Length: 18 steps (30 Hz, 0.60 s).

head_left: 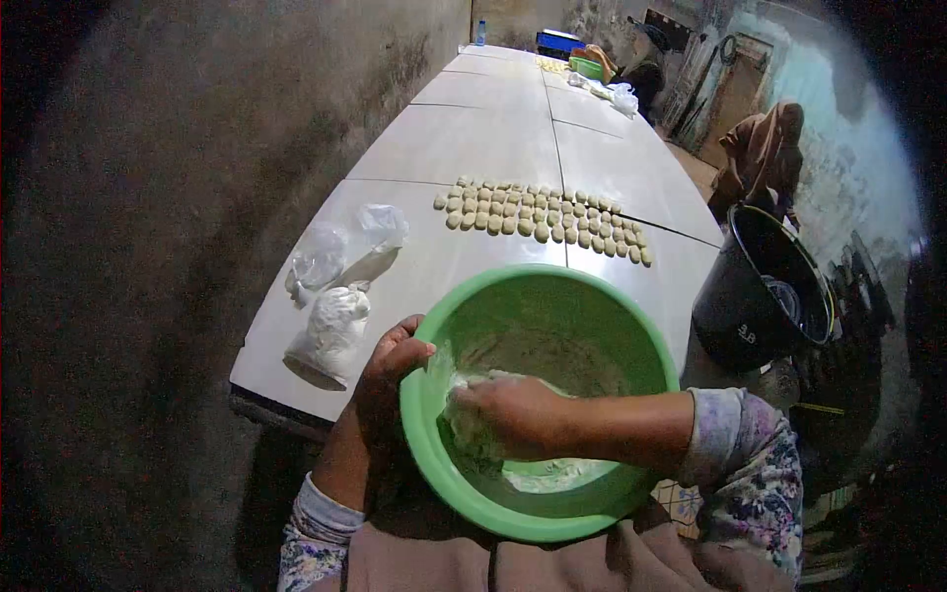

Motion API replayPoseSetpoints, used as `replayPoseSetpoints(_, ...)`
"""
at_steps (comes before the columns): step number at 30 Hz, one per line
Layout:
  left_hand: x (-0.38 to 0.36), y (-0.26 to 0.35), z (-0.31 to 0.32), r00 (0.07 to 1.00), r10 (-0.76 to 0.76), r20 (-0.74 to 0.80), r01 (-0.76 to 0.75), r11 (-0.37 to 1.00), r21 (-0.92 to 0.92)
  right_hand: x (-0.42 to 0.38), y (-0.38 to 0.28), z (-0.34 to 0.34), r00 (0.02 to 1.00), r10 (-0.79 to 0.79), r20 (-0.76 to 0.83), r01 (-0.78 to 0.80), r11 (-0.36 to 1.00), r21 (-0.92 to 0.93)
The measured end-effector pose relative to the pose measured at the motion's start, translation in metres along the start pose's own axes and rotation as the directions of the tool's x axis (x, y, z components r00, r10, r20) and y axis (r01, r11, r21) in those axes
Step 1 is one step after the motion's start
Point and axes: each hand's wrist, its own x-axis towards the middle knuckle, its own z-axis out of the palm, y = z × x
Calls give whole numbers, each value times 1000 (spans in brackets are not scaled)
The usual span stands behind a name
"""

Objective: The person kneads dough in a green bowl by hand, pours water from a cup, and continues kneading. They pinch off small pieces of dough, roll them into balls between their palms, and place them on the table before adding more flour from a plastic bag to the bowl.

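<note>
A green plastic basin sits tilted toward me at the near end of the table, close against my body. My left hand grips its left rim, thumb over the edge. My right hand is down inside the basin, fingers curled and coated with white powder. Whatever those fingers hold, if anything, is hidden. White flour-like powder lies on the basin's bottom and clings to its left wall. Beyond the basin, several rows of small pale dough pieces lie on the table.
The long white table has a bag of white powder and crumpled clear plastic bags at left. A black bucket stands at right. Farther off are another green basin, a blue crate and a person.
</note>
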Motion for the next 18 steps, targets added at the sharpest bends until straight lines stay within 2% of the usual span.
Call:
replayPoseSetpoints(1,0,3,0,1000,-14,-16,15,998,63,-7,-14,-8,999,-25,-37,20,993,-114)
replayPoseSetpoints(2,-1,6,1,999,-27,-33,31,992,125,-8,-17,-10,999,-27,-38,23,993,-115)
replayPoseSetpoints(3,-8,10,15,999,-10,-39,12,999,43,-8,-18,-13,1000,-16,-20,13,991,-136)
replayPoseSetpoints(4,-9,8,13,999,-12,-37,13,999,44,-9,-17,-16,1000,-2,-2,2,988,-156)
replayPoseSetpoints(5,-9,7,9,999,-36,-29,37,999,41,-9,-15,-20,998,12,-67,-25,980,-196)
replayPoseSetpoints(6,-10,6,6,998,-57,-22,58,998,36,-9,-12,-29,998,13,-67,-26,980,-198)
replayPoseSetpoints(8,-11,5,8,999,-38,-22,39,999,3,-12,-7,-45,949,189,-251,-268,903,-335)
replayPoseSetpoints(12,-8,4,3,999,-39,-5,40,999,32,-22,10,-34,930,205,-304,-315,871,-376)
replayPoseSetpoints(14,-9,5,4,999,-36,3,36,999,38,-32,6,-29,994,-15,-112,-28,927,-373)
replayPoseSetpoints(15,-9,5,4,999,-34,-1,34,999,37,-32,10,-39,999,25,39,-20,993,-114)
replayPoseSetpoints(16,-10,6,6,1000,-25,-10,26,998,55,-28,13,-51,999,20,44,-15,994,-111)
replayPoseSetpoints(18,-11,6,8,1000,-15,-17,17,997,76,-20,18,-68,988,-13,153,-39,943,330)
